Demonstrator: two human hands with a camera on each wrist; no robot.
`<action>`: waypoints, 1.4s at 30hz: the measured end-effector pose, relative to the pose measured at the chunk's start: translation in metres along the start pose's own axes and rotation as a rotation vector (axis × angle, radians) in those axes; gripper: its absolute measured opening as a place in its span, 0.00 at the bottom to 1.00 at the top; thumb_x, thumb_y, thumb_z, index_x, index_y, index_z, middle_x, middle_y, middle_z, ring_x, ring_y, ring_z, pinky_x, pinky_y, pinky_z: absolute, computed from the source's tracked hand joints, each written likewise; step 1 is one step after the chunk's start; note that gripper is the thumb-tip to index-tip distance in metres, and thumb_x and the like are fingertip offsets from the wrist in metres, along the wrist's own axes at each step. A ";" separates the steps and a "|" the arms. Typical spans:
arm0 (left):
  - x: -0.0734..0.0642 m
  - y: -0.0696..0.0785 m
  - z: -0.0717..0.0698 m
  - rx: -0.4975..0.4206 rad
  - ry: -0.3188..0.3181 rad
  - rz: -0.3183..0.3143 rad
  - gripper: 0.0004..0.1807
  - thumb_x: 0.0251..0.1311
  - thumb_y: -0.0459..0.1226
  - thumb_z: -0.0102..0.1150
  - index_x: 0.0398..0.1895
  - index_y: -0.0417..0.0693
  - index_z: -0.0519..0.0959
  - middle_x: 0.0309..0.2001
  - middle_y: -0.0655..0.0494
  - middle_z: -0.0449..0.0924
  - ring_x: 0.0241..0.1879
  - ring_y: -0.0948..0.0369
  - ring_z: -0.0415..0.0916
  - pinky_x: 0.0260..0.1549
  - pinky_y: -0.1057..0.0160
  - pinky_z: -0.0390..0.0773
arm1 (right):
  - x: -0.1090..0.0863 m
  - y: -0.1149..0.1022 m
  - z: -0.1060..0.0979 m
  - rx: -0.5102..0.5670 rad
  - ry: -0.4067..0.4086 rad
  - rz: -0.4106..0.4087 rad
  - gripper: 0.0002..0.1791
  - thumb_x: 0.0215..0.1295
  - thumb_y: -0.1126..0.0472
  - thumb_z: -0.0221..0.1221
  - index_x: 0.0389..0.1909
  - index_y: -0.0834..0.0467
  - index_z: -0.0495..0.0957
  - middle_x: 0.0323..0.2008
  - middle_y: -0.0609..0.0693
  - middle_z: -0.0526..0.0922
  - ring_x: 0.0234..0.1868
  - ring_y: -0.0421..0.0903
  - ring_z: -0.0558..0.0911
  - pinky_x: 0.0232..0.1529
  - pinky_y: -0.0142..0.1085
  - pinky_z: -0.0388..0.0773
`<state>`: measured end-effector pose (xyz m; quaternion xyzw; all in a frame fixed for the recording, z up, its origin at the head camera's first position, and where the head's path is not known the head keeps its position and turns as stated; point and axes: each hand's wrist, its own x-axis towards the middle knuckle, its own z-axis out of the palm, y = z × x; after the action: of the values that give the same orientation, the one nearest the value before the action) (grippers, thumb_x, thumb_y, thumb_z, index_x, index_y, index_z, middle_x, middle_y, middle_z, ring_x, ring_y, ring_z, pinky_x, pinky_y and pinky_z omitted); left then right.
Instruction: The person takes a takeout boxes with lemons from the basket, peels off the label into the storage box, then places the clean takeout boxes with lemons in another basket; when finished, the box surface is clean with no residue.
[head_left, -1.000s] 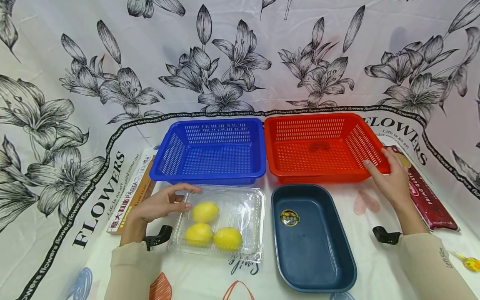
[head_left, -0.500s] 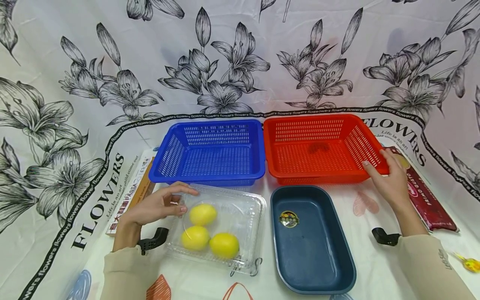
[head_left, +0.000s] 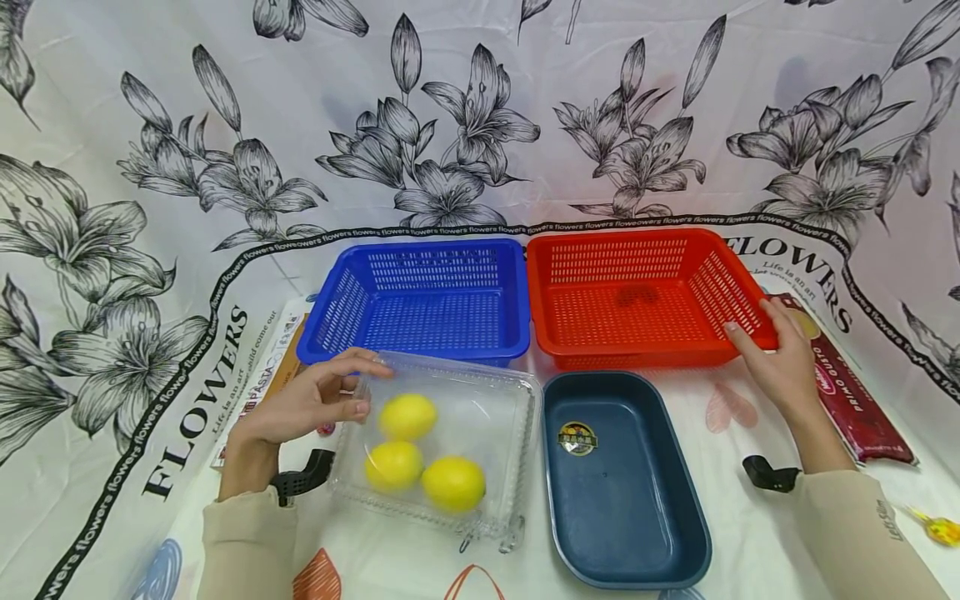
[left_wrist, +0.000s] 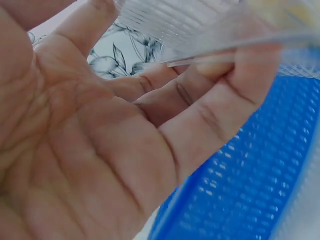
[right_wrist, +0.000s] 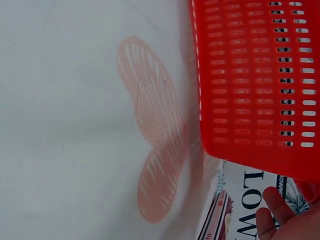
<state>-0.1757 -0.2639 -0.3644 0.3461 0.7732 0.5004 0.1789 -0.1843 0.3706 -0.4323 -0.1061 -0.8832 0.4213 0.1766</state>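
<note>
Between its thumb and fingers, my left hand (head_left: 307, 400) pinches the left edge of a clear plastic clamshell box (head_left: 480, 417). The box is tilted, and three yellow lemons (head_left: 453, 483) show inside it. In the left wrist view the fingers (left_wrist: 215, 115) curl against the clear plastic, beside the blue basket (left_wrist: 250, 170). At the front right corner of the red basket (head_left: 645, 350), my right hand (head_left: 787, 358) holds the rim, thumb over the top and fingers outside. Only its fingertips (right_wrist: 275, 202) and part of the palm show in the right wrist view.
A dark blue tray (head_left: 615, 500) stands right of the clear box. Behind are the blue and red baskets, side by side. A pasta box (head_left: 262, 375) lies at the left, a red packet (head_left: 862, 408) at the right. A small yellow item (head_left: 941, 529) lies far right.
The clear box has been raised and tilted by my left hand, and its far edge now overlaps the blue basket's front. The lemons have shifted slightly with it. My right hand has stayed put.
</note>
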 end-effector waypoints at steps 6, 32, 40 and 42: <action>0.013 0.009 -0.001 -0.035 0.032 0.065 0.23 0.68 0.23 0.54 0.66 0.32 0.69 0.68 0.60 0.65 0.32 0.58 0.77 0.33 0.64 0.81 | -0.001 -0.001 -0.001 0.009 0.005 -0.004 0.42 0.72 0.46 0.56 0.80 0.57 0.53 0.83 0.56 0.48 0.80 0.66 0.51 0.77 0.68 0.47; 0.130 0.060 -0.007 0.011 0.165 -0.035 0.26 0.70 0.37 0.60 0.71 0.54 0.72 0.73 0.55 0.68 0.35 0.50 0.84 0.59 0.52 0.78 | 0.000 0.002 0.001 0.008 0.030 -0.001 0.40 0.73 0.48 0.55 0.80 0.58 0.55 0.82 0.59 0.50 0.80 0.67 0.52 0.76 0.69 0.49; 0.157 0.066 0.000 -0.045 0.180 -0.065 0.26 0.69 0.37 0.62 0.70 0.58 0.74 0.71 0.58 0.69 0.33 0.52 0.82 0.55 0.52 0.80 | 0.000 0.002 0.004 0.012 0.053 -0.023 0.39 0.72 0.49 0.56 0.79 0.60 0.57 0.81 0.60 0.52 0.79 0.67 0.54 0.76 0.67 0.48; 0.163 0.066 0.001 -0.054 0.177 -0.060 0.26 0.69 0.37 0.62 0.70 0.58 0.74 0.71 0.58 0.69 0.33 0.51 0.82 0.55 0.53 0.81 | 0.000 0.002 0.004 0.014 0.057 -0.024 0.39 0.72 0.50 0.55 0.79 0.60 0.57 0.81 0.60 0.52 0.79 0.66 0.54 0.77 0.67 0.48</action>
<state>-0.2649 -0.1291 -0.2941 0.2721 0.7824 0.5439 0.1342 -0.1863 0.3691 -0.4361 -0.1064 -0.8760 0.4223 0.2075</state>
